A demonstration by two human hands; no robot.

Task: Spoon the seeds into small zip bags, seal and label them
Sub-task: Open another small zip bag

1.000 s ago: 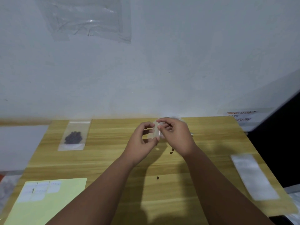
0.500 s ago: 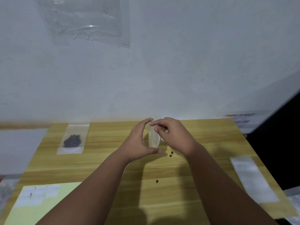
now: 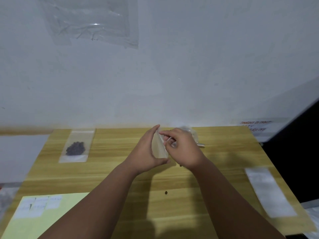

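Observation:
A small clear zip bag (image 3: 159, 149) stands upright over the middle of the wooden table (image 3: 120, 171). My left hand (image 3: 146, 152) grips it between thumb and fingers from the left. My right hand (image 3: 183, 149) pinches the bag's upper edge from the right, fingers curled. A filled zip bag of dark seeds (image 3: 76, 147) lies flat at the back left. White labels (image 3: 37, 206) sit on a yellow sheet (image 3: 48, 219) at the front left. Loose seeds (image 3: 166, 192) lie on the table. Behind my right hand a clear plastic item (image 3: 191, 133) is partly hidden.
A strip of clear empty bags (image 3: 269, 192) lies near the table's right edge. The white wall rises right behind the table, with a plastic sheet (image 3: 91, 21) taped to it. A dark object (image 3: 296, 152) stands off the right side.
Both hands turned the small bag from a flat pinch to standing upright, the left hand now cupping it from the side. The view shifted slightly.

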